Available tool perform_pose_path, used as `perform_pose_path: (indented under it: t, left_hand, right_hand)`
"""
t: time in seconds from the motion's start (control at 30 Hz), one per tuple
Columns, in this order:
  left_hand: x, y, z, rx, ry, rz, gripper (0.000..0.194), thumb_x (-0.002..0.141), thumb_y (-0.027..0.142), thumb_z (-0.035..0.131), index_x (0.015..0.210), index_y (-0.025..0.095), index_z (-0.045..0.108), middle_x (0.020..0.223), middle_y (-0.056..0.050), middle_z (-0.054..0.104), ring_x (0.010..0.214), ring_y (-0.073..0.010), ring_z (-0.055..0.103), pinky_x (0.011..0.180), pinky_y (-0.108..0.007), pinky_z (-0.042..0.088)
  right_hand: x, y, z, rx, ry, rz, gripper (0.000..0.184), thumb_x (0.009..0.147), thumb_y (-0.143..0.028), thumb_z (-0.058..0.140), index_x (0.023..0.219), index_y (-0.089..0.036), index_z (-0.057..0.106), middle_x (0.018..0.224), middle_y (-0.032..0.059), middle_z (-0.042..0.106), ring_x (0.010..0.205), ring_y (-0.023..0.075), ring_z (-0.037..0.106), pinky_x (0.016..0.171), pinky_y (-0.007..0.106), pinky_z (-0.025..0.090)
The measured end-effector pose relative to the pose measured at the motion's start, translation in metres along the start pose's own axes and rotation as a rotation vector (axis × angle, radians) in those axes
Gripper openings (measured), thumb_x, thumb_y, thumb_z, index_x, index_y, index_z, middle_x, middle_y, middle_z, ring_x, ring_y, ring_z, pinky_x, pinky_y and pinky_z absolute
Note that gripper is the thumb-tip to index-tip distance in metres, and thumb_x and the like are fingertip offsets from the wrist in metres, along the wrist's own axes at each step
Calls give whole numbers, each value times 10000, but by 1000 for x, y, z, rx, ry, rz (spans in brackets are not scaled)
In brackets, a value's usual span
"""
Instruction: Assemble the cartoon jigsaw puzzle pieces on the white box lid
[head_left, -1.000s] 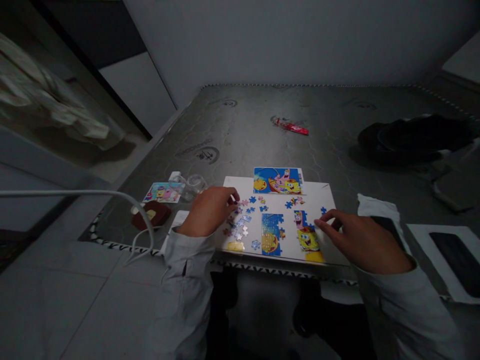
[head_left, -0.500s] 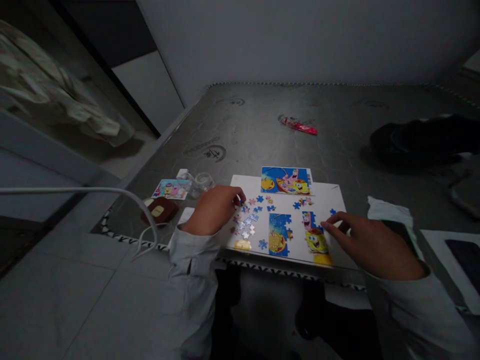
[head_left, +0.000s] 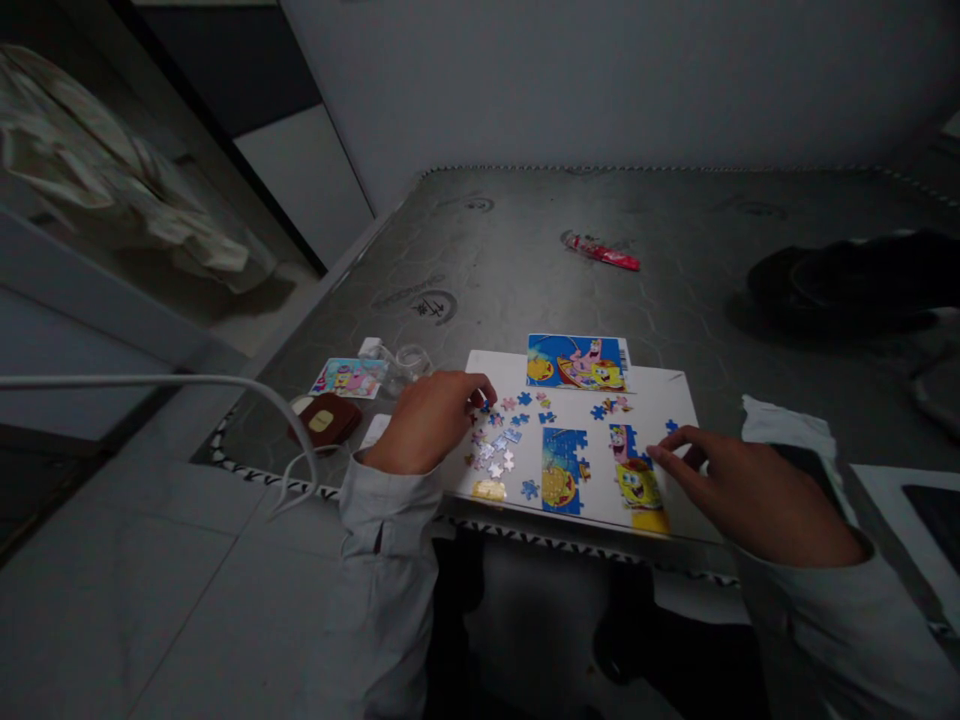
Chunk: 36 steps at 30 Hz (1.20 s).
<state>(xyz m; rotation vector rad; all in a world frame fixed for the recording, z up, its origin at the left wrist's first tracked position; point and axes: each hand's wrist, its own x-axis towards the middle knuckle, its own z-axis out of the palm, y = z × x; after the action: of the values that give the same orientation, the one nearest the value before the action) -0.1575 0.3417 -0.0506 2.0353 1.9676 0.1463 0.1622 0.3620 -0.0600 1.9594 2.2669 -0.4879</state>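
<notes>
My left hand (head_left: 433,420) is over the left side of a white board (head_left: 682,400), fingers curled in a pinch with a small blue puzzle piece (head_left: 487,407) at the tips. Loose jigsaw pieces (head_left: 496,450) lie just below and beside it. My right hand (head_left: 754,490) has thumb and forefinger pressed together at the right edge of a joined puzzle section (head_left: 636,484) with a yellow cartoon face; whatever they hold is hidden. Between the hands lies another joined section (head_left: 561,470), blue and yellow. A picture card (head_left: 576,362) rests at the board's top edge.
Left of the board are a brown case (head_left: 324,420), a colourful card (head_left: 349,378), a clear plastic item (head_left: 411,362) and a white cable (head_left: 262,395). A red wrapper (head_left: 601,251) lies farther back. At right are a dark bag (head_left: 847,285) and white tissue (head_left: 787,422).
The whole view has shifted, so the board and both hands appear farther right. Both hands keep nearly the same places over the board; a blue piece now shows at my left fingertips.
</notes>
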Motion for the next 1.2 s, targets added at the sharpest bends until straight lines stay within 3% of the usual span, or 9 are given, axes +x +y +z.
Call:
perform_pose_path:
  t: [0.53,0.87,1.2]
  left_hand:
    - [2,3,1,-31,87,-16,343,856,92,556,1127,279,651,1020,-11,721,919,-186,645,817,-322,474]
    - [2,1,2,57,49,1,416,835,38,513,1121,294,673,1075,-25,702,968,-188,634,855,-323,470]
    - [3,4,0,18,3,-32,322,868,107,549,1101,289,677,1022,-28,719,960,-196,639,863,-328,465]
  right_hand:
    - [-1,0,-1,-9,4,-8,430,873,-604,405,969,-301,695,789,40,732,696,256,668,538,318,381]
    - [0,1,0,-4,16,-30,439,869,-613,410,965,-293,694,767,40,728,672,247,664,532,314,380]
    - [-3,1,-2,2,58,-71,424,877,-591,427,946,-274,700,790,50,736,647,234,666,531,317,404]
